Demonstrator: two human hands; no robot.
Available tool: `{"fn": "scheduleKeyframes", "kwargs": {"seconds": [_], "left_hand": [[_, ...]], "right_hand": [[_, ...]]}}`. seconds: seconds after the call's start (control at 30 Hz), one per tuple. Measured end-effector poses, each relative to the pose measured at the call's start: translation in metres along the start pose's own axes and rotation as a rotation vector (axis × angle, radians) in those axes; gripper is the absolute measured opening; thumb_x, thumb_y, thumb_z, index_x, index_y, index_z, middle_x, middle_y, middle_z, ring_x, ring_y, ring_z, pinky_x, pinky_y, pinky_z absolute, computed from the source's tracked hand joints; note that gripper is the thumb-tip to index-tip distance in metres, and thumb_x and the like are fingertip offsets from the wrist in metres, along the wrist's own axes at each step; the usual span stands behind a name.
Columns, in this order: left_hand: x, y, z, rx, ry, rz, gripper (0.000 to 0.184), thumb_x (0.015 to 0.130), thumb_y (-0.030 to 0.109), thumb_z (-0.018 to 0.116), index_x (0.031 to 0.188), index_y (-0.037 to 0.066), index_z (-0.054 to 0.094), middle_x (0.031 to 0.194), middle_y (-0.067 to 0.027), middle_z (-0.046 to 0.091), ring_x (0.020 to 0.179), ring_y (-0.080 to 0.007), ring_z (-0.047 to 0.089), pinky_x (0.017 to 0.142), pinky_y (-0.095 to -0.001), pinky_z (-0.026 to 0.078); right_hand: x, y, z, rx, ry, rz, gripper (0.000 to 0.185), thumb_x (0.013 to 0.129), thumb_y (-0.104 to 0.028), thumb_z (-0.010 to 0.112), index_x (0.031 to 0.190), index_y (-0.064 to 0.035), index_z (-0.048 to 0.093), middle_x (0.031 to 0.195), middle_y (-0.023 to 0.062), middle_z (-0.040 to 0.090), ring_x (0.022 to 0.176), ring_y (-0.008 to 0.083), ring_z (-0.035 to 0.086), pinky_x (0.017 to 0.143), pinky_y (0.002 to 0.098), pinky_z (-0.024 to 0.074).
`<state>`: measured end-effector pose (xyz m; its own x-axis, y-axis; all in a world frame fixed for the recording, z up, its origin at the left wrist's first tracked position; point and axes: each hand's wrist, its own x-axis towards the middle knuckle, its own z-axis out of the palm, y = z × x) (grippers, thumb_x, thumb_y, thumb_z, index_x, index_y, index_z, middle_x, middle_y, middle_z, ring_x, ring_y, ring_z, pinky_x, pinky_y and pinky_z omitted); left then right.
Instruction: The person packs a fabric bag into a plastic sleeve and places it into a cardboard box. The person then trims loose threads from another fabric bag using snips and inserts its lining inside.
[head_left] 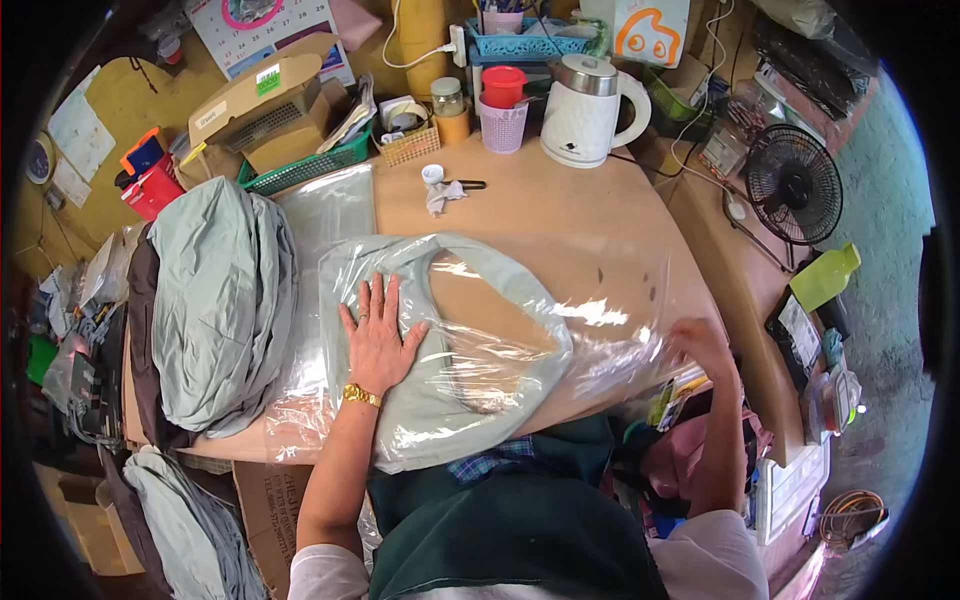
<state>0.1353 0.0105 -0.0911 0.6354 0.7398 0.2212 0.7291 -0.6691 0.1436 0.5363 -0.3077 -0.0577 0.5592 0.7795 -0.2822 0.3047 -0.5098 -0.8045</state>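
A clear plastic bag (pixel 625 290) lies flat on the table in front of me. Inside it is a pale grey-green piece of fabric (pixel 400 425), curved into a loop with an oval opening. My left hand (pixel 378 335), a gold watch on its wrist, presses flat on the bag over the fabric's left part, fingers spread. At the bag's right end, my right hand (pixel 703 347) pinches the plastic with bent fingers, and the film is drawn toward it. More clear plastic (pixel 335 215) lies to the left, partly under this bag.
A heap of grey-green fabric (pixel 220 310) stands at the left. Along the back are a white kettle (pixel 585 110), a lilac basket (pixel 502 128) and a green tray (pixel 310 168). A white cup (pixel 432 174) is mid-table. A black fan (pixel 793 185) stands at the right.
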Motion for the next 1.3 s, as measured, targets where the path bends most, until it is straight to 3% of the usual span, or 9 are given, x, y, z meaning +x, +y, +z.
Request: {"fn": "scheduleKeyframes", "kwargs": {"seconds": [0.17, 0.37, 0.43, 0.57, 0.7, 0.87, 1.1, 1.23, 1.3], "left_hand": [[0.001, 0.009, -0.006, 0.028, -0.038, -0.016, 0.087, 0.088, 0.059, 0.047, 0.153, 0.010, 0.015, 0.158, -0.0155, 0.018, 0.145, -0.0370, 0.015, 0.113, -0.0626, 0.007], [-0.005, -0.009, 0.027, 0.165, 0.012, 0.055, 0.087, 0.085, 0.054, 0.055, 0.152, 0.011, 0.020, 0.156, -0.0177, 0.022, 0.144, -0.0385, 0.018, 0.111, -0.0652, 0.009], [-0.006, -0.004, 0.018, -0.009, 0.039, 0.037, 0.088, 0.083, 0.048, 0.059, 0.153, 0.011, 0.019, 0.156, -0.0175, 0.022, 0.144, -0.0385, 0.019, 0.111, -0.0659, 0.010], [-0.002, 0.007, -0.003, 0.028, 0.016, 0.013, 0.089, 0.085, 0.057, 0.055, 0.154, 0.014, 0.017, 0.157, -0.0175, 0.020, 0.144, -0.0386, 0.019, 0.111, -0.0656, 0.008], [-0.002, 0.013, -0.004, -0.004, -0.004, -0.119, 0.090, 0.086, 0.062, 0.051, 0.153, 0.013, 0.018, 0.157, -0.0196, 0.017, 0.144, -0.0402, 0.017, 0.111, -0.0661, 0.008], [-0.003, 0.016, -0.001, 0.029, -0.003, -0.093, 0.091, 0.084, 0.063, 0.053, 0.153, 0.014, 0.020, 0.157, -0.0198, 0.017, 0.144, -0.0408, 0.017, 0.110, -0.0672, 0.008], [-0.003, 0.016, -0.004, 0.014, -0.021, -0.131, 0.091, 0.084, 0.062, 0.054, 0.153, 0.014, 0.018, 0.157, -0.0193, 0.017, 0.144, -0.0408, 0.016, 0.111, -0.0662, 0.007], [-0.002, -0.006, -0.003, -0.278, 0.126, -0.058, 0.082, 0.091, 0.052, 0.050, 0.154, 0.013, 0.015, 0.158, -0.0167, 0.017, 0.146, -0.0397, 0.012, 0.113, -0.0605, 0.006], [-0.001, -0.014, -0.013, -0.832, 0.187, -0.086, 0.069, 0.098, 0.043, 0.043, 0.153, 0.010, 0.017, 0.158, -0.0162, 0.018, 0.146, -0.0393, 0.010, 0.116, -0.0534, 0.007]], "right_hand": [[-0.055, -0.119, 0.021, -0.338, 1.058, -0.512, 0.020, 0.083, 0.005, 0.051, 0.101, 0.0015, 0.060, 0.098, 0.0158, 0.060, 0.095, 0.0268, 0.062, 0.081, 0.0341, 0.0495], [-0.098, -0.261, 0.229, -0.304, -0.144, -1.383, 0.070, 0.081, -0.045, 0.065, 0.141, -0.0140, 0.044, 0.153, 0.0164, 0.029, 0.141, 0.0395, 0.026, 0.111, 0.0635, 0.0151], [-0.033, -0.235, 0.293, -0.882, -0.012, -1.227, 0.068, 0.083, -0.044, 0.063, 0.140, -0.0114, 0.045, 0.146, 0.0172, 0.038, 0.135, 0.0361, 0.034, 0.110, 0.0613, 0.0190], [0.082, -0.146, 0.237, -0.124, 0.030, -0.562, 0.057, 0.087, -0.046, 0.061, 0.131, -0.0096, 0.054, 0.129, 0.0192, 0.056, 0.120, 0.0342, 0.050, 0.108, 0.0403, 0.0340], [0.063, -0.063, 0.103, -1.011, 0.516, -0.029, 0.064, 0.092, -0.055, 0.045, 0.144, -0.0193, 0.039, 0.153, 0.0159, 0.031, 0.143, 0.0370, 0.021, 0.110, 0.0685, 0.0085], [0.068, -0.033, 0.050, -0.376, 0.562, 0.279, 0.080, 0.089, -0.064, 0.042, 0.144, -0.0057, 0.037, 0.153, 0.0185, 0.028, 0.144, 0.0367, 0.021, 0.110, 0.0671, 0.0107], [0.093, -0.087, 0.138, -0.798, 0.651, 0.047, 0.069, 0.088, -0.052, 0.053, 0.128, 0.0036, 0.047, 0.141, 0.0240, 0.042, 0.136, 0.0351, 0.035, 0.109, 0.0571, 0.0257], [0.155, -0.100, 0.099, -1.117, 0.132, -0.217, 0.043, 0.085, -0.032, 0.060, 0.112, 0.0011, 0.058, 0.123, 0.0213, 0.055, 0.123, 0.0349, 0.048, 0.100, 0.0424, 0.0404], [0.145, -0.180, 0.048, -0.510, 0.175, -0.331, 0.045, 0.083, -0.025, 0.061, 0.123, -0.0048, 0.056, 0.118, 0.0203, 0.060, 0.111, 0.0310, 0.059, 0.091, 0.0413, 0.0474]]}}
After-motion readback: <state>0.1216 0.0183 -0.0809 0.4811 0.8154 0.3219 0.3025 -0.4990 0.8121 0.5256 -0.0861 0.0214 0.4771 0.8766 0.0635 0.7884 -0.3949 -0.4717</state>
